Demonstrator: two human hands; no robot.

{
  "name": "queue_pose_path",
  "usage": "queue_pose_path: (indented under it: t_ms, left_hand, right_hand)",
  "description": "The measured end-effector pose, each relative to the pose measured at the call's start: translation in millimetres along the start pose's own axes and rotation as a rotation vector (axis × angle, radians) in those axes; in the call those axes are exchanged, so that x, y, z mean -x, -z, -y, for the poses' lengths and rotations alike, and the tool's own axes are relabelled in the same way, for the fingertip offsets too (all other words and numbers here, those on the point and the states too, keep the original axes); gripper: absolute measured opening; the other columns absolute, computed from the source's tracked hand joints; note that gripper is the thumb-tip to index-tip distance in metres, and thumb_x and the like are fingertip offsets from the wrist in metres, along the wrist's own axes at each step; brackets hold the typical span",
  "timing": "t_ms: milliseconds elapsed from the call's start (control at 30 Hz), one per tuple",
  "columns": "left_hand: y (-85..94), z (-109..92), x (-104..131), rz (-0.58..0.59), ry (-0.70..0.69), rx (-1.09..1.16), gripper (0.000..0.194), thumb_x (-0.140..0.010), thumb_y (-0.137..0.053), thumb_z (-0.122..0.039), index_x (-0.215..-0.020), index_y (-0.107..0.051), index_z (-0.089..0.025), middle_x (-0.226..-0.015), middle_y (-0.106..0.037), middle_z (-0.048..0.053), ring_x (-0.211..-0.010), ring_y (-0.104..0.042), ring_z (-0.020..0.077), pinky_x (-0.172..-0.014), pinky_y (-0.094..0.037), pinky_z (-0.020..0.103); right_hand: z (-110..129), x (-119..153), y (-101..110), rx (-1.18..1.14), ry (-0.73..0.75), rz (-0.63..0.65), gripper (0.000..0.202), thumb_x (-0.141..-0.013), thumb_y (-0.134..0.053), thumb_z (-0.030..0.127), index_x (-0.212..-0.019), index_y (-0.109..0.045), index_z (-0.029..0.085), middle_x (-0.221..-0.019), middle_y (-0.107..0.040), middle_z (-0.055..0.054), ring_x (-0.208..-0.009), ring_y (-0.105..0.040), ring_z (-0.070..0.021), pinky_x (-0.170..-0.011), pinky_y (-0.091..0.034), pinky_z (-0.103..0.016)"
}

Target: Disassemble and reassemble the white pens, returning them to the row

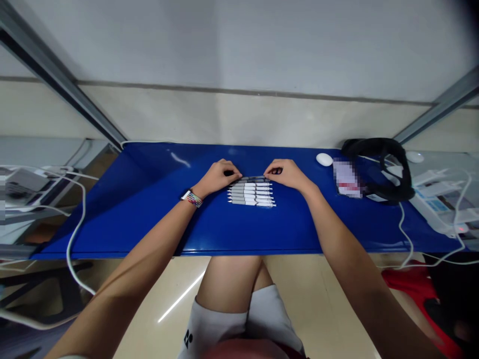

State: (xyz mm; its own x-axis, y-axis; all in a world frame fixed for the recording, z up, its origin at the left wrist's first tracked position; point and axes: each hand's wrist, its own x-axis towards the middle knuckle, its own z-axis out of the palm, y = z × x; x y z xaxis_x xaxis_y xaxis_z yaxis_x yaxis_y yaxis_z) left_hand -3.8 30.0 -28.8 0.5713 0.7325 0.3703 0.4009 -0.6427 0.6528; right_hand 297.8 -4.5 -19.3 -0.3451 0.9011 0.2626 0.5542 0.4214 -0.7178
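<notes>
Several white and grey pens (250,195) lie side by side in a stack of rows on the blue table (149,219), in front of me. At the far side of the row is a darker, clear-looking pen (253,178). My left hand (220,177) pinches its left end between thumb and fingertips, with a watch and patterned band at the wrist. My right hand (285,173) is closed at the pen's right end, thumb and forefinger together on it. The fingertips partly cover both ends of this pen.
To the right lie a white oval object (324,159), a partly blurred packet (347,178) and a black strapped headset (402,172). White cables (78,229) run at both sides. A wall stands behind the table.
</notes>
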Motion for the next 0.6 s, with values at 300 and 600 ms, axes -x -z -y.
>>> queue_pose_path:
  t_ms: [300,600]
  left_hand:
    - [-1.0,-2,-4,-0.128,0.176,0.320,0.033,-0.097,-0.066,-0.052,-0.092,-0.082,-0.024,-0.110,-0.083,0.009,-0.109,-0.075,0.0278,-0.105,-0.053,0.043]
    - [-25.5,-30,31,-0.343,0.317,0.480,0.037,-0.106,-0.058,-0.053,-0.127,-0.073,-0.027,-0.140,-0.073,0.008,-0.139,-0.063,0.0267,-0.123,-0.043,0.042]
  right_hand:
    - [4,5,-9,-0.148,-0.176,-0.187,0.020,-0.092,-0.073,0.042,-0.096,-0.085,0.026,-0.102,-0.083,-0.007,-0.097,-0.075,-0.0286,-0.093,-0.056,-0.045]
    - [32,33,-51,-0.342,-0.266,-0.347,0.036,-0.100,-0.063,0.050,-0.126,-0.078,0.030,-0.140,-0.074,-0.008,-0.137,-0.064,-0.0307,-0.123,-0.042,-0.051]
